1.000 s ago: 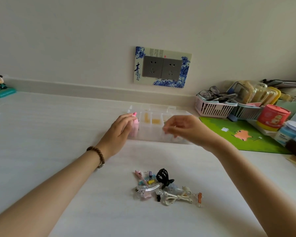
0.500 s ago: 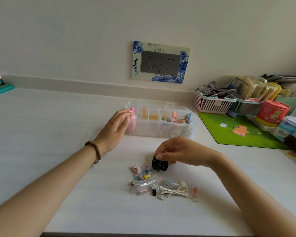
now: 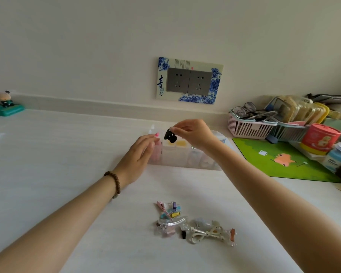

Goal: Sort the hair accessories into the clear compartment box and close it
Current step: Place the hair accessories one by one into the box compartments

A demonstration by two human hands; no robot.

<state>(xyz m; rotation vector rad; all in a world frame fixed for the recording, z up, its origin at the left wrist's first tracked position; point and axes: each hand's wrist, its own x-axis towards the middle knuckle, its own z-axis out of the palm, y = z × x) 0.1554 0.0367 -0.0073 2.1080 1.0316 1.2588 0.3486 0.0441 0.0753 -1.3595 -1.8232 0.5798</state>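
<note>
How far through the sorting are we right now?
Partway. Done: several compartments of the clear box already hold items, some yellow. In hand: the right hand pinches a black claw clip above the box, while the left hand rests against the box's left end. Left: a pile of clips remains on the table, and the box is not closed.

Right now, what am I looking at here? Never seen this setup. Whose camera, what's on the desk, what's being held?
There is no robot: a person wears a wide-angle camera on the head, looking forward and down at their own two bare hands. The right hand pinches a small black hair claw above the clear compartment box. The left hand, with a bead bracelet on its wrist, rests against the box's left end. A pile of unsorted hair clips lies on the white desk nearer the camera. Baskets and a green mat sit to the right.
</note>
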